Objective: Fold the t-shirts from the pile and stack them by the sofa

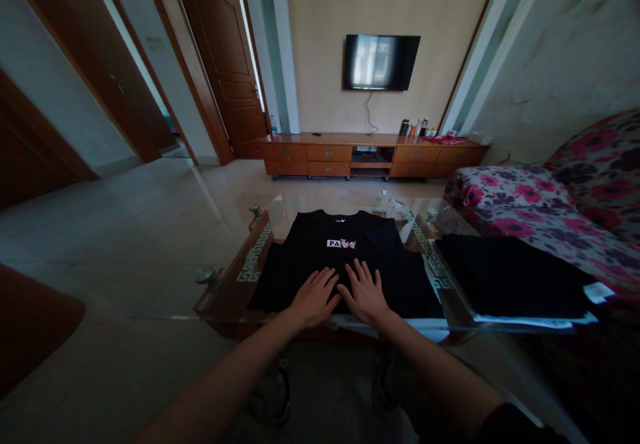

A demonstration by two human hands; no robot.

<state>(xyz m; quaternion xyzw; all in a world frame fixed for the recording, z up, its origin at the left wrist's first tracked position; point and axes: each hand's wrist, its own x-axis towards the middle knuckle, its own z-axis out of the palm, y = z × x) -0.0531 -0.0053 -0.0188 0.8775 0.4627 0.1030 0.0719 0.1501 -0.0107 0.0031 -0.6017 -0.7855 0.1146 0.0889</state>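
A black T-shirt point(295, 257) with a white and pink print on its chest lies spread on the glass coffee table point(235, 297), its neckline toward the far side. One sleeve is folded inward at the right. My left hand point(315, 295) rests flat on the lower middle of the shirt with fingers stretched out. Close beside it, my right hand point(367, 292) also lies flat on the cloth, fingers spread. Neither hand grips anything. Something white shows beneath the shirt's near edge at the right.
A stack of folded black clothing point(510, 277) sits on the table's right side. Beyond it stands a sofa point(520, 191) with a flowered cover. Along the far wall runs a low wooden cabinet point(330, 154) holding several bottles, below a television point(381, 63). A wooden door point(220, 57) stands ajar.
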